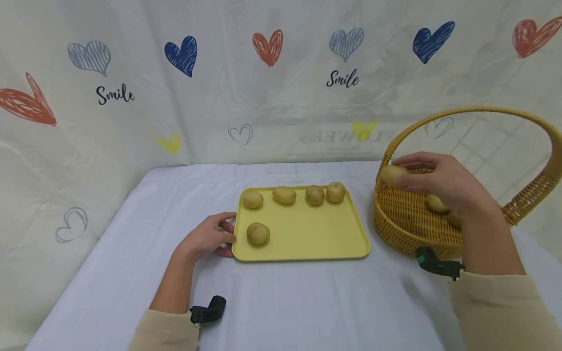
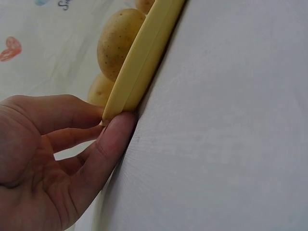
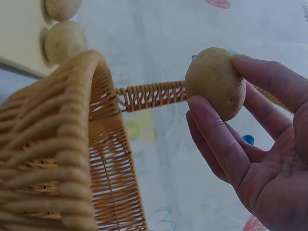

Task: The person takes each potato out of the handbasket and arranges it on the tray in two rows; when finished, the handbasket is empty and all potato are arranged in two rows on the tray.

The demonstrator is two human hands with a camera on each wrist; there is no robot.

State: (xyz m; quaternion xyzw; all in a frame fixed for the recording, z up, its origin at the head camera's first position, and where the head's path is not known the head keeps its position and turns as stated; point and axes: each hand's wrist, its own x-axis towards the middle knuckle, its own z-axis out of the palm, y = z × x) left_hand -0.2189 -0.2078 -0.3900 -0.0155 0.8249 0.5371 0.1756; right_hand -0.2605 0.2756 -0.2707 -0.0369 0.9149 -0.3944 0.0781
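Observation:
My right hand [image 1: 443, 178] holds a potato [image 3: 215, 83] between thumb and fingertips, raised over the left side of the wicker basket [image 1: 397, 234], near its arched handle. Below, two more potatoes [image 1: 436, 204] lie inside the basket, partly hidden by the hand and forearm. At the left end of the yellow tray [image 1: 307, 239], my left hand [image 1: 210, 236] grips the edge, with thumb and index fingertip at the rim [image 2: 139, 62] in the left wrist view. Several potatoes rest on the tray: a row along its back edge and a single potato [image 1: 258, 234] at front left.
A white cloth [image 1: 298, 302] covers the table. Behind stands a pale curtain [image 1: 281, 97] printed with hearts and lettering. The basket's tall handle [image 1: 474, 109] arches above and behind the right hand. Tray and basket stand side by side with a narrow gap.

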